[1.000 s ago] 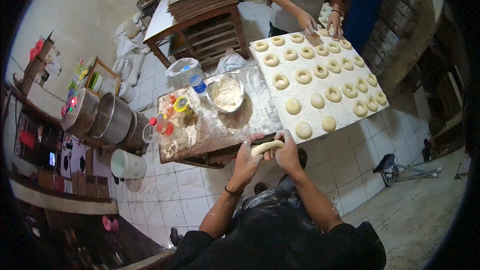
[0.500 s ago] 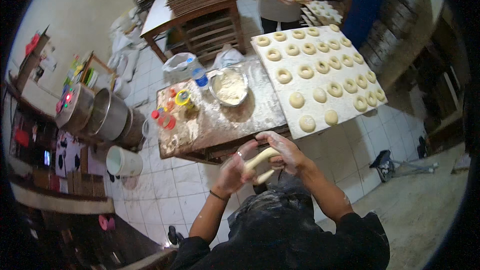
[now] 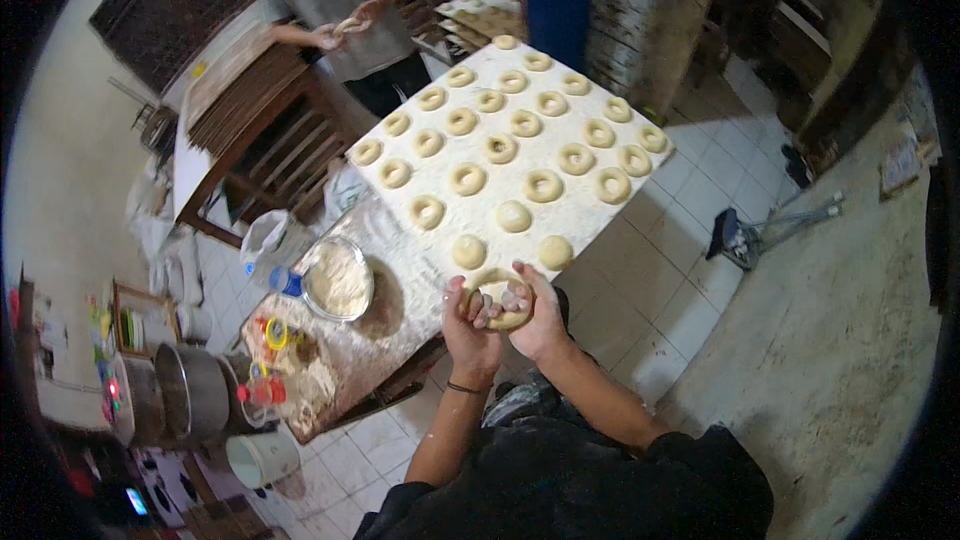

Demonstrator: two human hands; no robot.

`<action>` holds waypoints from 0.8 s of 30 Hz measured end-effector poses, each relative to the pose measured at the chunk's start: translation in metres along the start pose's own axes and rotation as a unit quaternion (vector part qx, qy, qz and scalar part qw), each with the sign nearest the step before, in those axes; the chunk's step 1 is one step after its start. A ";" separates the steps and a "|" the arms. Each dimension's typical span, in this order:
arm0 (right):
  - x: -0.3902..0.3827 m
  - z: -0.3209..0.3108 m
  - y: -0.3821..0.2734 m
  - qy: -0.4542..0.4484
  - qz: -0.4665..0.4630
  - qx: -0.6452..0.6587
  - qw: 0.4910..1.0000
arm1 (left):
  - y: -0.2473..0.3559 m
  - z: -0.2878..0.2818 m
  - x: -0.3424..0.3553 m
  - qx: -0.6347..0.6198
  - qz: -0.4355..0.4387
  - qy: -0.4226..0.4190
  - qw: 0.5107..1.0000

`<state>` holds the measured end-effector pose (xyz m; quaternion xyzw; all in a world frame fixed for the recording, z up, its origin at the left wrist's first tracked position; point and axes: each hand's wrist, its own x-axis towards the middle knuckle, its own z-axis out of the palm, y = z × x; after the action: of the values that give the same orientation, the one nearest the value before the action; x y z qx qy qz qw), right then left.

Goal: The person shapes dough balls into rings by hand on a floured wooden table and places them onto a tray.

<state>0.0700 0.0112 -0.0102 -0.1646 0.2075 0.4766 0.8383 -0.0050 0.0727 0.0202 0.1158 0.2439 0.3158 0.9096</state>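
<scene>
Both hands hold one pale ring of dough (image 3: 497,300) in front of my chest, just off the near edge of the floured white board (image 3: 600,220). My left hand (image 3: 467,325) grips its left side. My right hand (image 3: 537,310) wraps the right side, fingers poked into the ring's hole. On the board lie several shaped dough rings (image 3: 543,185) in rows, and three round dough balls (image 3: 468,251) nearest me.
A glass bowl of flour (image 3: 338,280) and small coloured cups (image 3: 275,335) sit on the dusty wooden table (image 3: 400,330) to my left. Another person (image 3: 340,10) works dough at the far side. Metal pots (image 3: 190,390), a white bucket (image 3: 262,458) and a folded stand (image 3: 760,235) occupy the tiled floor.
The dough in my hands went from a short rolled strip to a closed ring. My view swung toward the board, and the other person now stands behind it shaping dough.
</scene>
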 end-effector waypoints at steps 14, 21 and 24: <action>0.075 -0.068 -0.180 0.032 -0.148 -0.308 0.939 | -0.098 0.034 0.203 0.605 -0.181 -0.217 0.745; 0.056 -0.041 -0.202 0.031 -0.299 -0.721 0.624 | -0.114 0.027 0.218 0.673 -0.057 -0.244 0.696; 0.067 -0.046 -0.180 -0.148 -0.253 -0.821 0.489 | -0.100 0.035 0.205 0.717 -0.002 -0.233 0.657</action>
<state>0.2479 -0.0500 -0.0691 -0.7509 -0.4560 0.2154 0.4264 0.2046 0.1231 -0.0624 0.8013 0.1749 0.0037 0.5720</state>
